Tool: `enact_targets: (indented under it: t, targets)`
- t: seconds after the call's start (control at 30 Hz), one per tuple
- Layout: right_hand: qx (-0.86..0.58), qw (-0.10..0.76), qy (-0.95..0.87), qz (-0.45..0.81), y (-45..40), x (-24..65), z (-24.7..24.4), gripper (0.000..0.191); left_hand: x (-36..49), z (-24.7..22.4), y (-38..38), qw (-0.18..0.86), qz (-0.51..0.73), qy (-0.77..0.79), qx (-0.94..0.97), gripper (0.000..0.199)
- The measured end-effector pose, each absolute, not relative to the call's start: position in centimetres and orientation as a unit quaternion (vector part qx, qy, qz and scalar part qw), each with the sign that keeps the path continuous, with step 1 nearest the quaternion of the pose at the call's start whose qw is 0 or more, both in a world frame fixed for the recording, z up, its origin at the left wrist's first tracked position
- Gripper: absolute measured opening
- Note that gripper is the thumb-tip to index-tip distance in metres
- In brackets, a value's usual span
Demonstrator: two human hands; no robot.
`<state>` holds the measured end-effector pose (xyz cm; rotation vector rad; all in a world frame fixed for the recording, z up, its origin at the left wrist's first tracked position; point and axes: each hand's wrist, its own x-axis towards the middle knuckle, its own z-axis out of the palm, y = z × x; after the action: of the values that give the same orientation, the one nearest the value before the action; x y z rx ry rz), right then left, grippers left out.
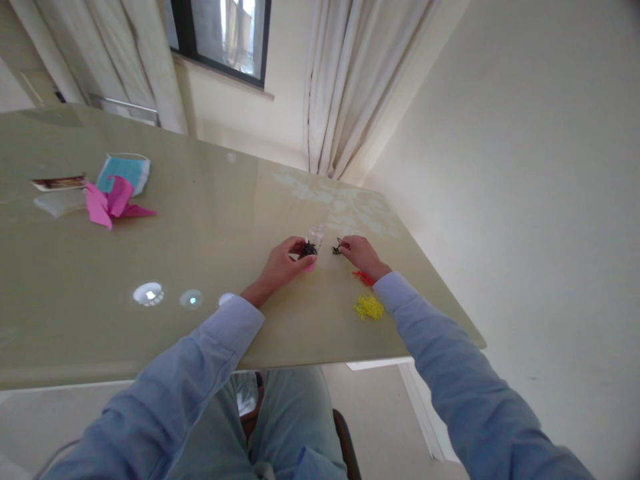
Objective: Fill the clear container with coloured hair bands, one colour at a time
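Observation:
My left hand (pixel 286 264) is closed around a small clear jar (pixel 316 233) with a pink end. A dark clump of small black bands (pixel 309 249) shows inside it, between my thumb and fingers. Just to the right, my right hand (pixel 361 253) pinches a few thin black bands (pixel 337 248) at the tabletop. A small heap of red bands (pixel 364 277) lies below my right wrist, partly covered by it. Closer to me is a larger heap of yellow bands (pixel 369 307).
The glossy table (pixel 200 220) reflects ceiling lights. At its far left lie a pink folded paper shape (pixel 117 202), a blue face mask (pixel 125 172), a printed card (pixel 59 183) and a translucent piece (pixel 60 203). A wall (pixel 525 200) rises beyond the right edge.

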<state>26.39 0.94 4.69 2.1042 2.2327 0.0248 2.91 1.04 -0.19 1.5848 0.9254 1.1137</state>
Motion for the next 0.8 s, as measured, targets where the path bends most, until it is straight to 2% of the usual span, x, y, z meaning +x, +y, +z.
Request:
enact_targets:
  t: [0.47,0.67,0.8]
  targets:
    - [0.676,0.120,0.727,-0.005,1.8,25.3,4.5,0.028,2.9,-0.1,1.1,0.477,0.456,0.386,0.645,0.040]
    - [0.674,0.118,0.730,-0.001,1.9,24.8,3.9,0.027,2.9,0.0,1.0,0.477,0.456,0.385,0.645,0.039]
    - [0.675,0.082,0.733,-0.024,1.9,24.9,3.7,0.025,2.9,-0.2,1.1,0.476,0.456,0.382,0.648,0.040]
